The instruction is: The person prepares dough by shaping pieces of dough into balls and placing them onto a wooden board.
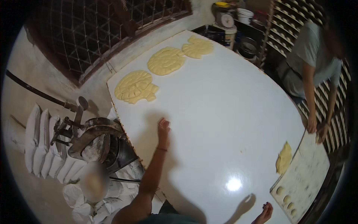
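Observation:
My left hand (163, 130) is over the left part of the white tabletop (220, 119), its fingers loosely bent and apart, with nothing visible in it. Beyond it lies a flat, ring-shaped spread of yellow dough pieces (134, 86). Two more such dough spreads, a middle one (166, 61) and a far one (197, 47), follow along the far left edge. My right hand (264, 213) is at the lower right edge of the table, fingers loosely curled and apart. I see nothing held in it; its fingertips look dark. Nearest to it are several round dough pieces (287, 199) on a tray.
A floured tray (307, 164) lies along the right edge, beside a flat yellow dough piece (284, 158). A co-worker (313, 56) reaches to its far end, before racks of dough pieces (291, 22). Left stand a machine (99, 140) and white sacks (39, 142); far back, a scale (226, 20).

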The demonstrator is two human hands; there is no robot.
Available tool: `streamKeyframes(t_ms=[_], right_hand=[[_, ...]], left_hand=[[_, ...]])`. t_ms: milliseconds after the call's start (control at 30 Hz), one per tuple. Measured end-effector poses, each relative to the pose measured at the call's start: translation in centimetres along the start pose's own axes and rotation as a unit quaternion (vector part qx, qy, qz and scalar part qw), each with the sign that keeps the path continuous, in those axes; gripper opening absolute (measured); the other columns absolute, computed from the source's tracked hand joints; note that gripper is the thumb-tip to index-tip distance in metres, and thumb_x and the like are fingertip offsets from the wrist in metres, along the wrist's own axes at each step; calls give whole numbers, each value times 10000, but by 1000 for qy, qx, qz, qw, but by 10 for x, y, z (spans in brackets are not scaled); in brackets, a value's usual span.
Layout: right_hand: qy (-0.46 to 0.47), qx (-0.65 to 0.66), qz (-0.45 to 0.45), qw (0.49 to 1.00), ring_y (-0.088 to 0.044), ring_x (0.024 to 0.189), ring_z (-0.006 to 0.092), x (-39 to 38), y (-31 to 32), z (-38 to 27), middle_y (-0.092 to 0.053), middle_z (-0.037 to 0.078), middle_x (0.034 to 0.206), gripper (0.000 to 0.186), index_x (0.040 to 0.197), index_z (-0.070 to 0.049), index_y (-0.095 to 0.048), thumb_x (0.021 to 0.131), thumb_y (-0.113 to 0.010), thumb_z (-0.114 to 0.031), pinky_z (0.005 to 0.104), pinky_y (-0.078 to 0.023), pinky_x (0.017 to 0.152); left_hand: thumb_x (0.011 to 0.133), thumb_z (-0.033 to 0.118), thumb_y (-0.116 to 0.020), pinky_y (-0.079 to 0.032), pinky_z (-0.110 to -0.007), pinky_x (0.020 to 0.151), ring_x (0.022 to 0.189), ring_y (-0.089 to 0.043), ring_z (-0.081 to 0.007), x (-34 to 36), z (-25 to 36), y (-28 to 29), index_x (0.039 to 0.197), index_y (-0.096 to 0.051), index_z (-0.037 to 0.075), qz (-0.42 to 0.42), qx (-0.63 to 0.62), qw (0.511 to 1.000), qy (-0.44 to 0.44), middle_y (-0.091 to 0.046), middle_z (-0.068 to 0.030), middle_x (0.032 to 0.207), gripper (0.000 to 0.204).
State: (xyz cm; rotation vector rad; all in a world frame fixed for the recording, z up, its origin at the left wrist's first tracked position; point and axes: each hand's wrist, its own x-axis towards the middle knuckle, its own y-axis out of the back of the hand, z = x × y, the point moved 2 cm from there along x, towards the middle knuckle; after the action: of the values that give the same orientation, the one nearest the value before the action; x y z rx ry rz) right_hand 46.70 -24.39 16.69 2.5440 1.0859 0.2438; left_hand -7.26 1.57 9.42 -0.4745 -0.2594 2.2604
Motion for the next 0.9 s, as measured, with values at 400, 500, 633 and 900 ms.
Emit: streamKeyframes(t_ms=[400,500,633,900], right_hand=[[-4,-40,2,999,-606,878,229,-22,-100,-96,-635,144,969,235,1025,63,-607,913,-567,-140,337,-512,798],[-25,-16,45,999,-603,867,227,-45,-111,-92,-634,139,965,239,1022,60,-608,911,-568,-148,335,-511,786],[-96,91,13,991,-580,859,188,-77,-152,-62,-618,95,949,246,1041,17,-601,912,-566,-189,311,-479,779],[-376,268,-323,826,-561,999,192,-145,-240,-82,-582,79,1079,345,1159,-53,-520,908,-575,-283,352,-463,864]], left_hand=[[691,31,-605,-473,-337,765,872,-549,-188,286,34,22,1074,-562,21,148,151,977,-27,-578,-75,970,385],[716,55,-641,-458,-373,819,904,-561,-268,235,-4,18,956,-552,-11,118,303,933,-157,-568,-152,983,264],[729,-12,-604,-423,-367,873,963,-535,-279,80,-23,27,918,-541,1,34,305,939,-153,-557,-156,966,199],[724,33,-562,-382,-350,956,1112,-487,-243,-195,26,-3,1321,-392,78,-648,237,707,155,-516,-141,1183,622]])
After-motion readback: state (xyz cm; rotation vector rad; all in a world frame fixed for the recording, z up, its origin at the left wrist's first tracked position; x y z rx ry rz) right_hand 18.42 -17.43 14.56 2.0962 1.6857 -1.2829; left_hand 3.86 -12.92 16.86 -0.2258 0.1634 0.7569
